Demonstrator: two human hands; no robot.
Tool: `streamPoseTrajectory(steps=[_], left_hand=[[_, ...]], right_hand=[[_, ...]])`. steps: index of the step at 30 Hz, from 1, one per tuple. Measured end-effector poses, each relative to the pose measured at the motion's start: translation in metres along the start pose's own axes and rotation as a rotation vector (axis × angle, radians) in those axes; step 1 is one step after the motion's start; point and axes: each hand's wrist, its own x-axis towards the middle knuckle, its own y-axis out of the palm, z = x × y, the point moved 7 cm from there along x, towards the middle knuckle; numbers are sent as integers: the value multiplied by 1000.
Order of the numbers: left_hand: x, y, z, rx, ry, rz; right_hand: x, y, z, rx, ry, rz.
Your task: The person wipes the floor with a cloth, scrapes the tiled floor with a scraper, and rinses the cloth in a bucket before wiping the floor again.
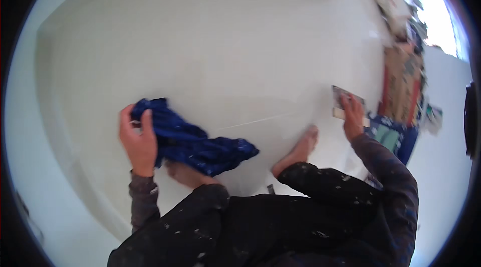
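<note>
At the left, my left hand [138, 139] has its fingers curled on the end of a crumpled dark blue cloth [183, 137]. The cloth hangs and spreads to the right, covering part of my left foot [188, 174]. Off to the right, my right hand [353, 116] is closed on a wide scraper [349, 95] with a grey blade and a pale, wood-coloured strip. The fingers hide part of this tool. It is close to the pale floor, but whether it touches cannot be made out.
My bare right foot [299, 152] is on the pale floor [210, 56], which has a thin light line between my feet. A cardboard box [401, 84], a blue box with a green panel [393, 137] and crumpled bags [393, 11] stand along the right wall. A low wall edge curves around the left and far sides.
</note>
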Motion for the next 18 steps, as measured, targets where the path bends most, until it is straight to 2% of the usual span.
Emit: streamPoseTrajectory(steps=[4, 6, 7, 9, 11, 14, 16, 18], left_hand=[[26, 39, -34, 35, 145, 9], [29, 62, -65, 93, 461, -15], [32, 69, -69, 100, 469, -12], [31, 95, -84, 186, 642, 181], [34, 99, -78, 272, 599, 232], [47, 83, -54, 313, 504, 195], [47, 51, -23, 344, 431, 23], [41, 22, -2, 418, 309, 2]], right_hand=[[-73, 27, -15, 209, 244, -17], [-96, 43, -7, 253, 335, -24], [-107, 52, -3, 299, 412, -21], [-124, 67, 9, 330, 461, 14], [-136, 85, 17, 368, 503, 29], [-142, 99, 29, 446, 520, 80], [-138, 101, 30, 466, 514, 84], [-126, 92, 33, 498, 481, 59]])
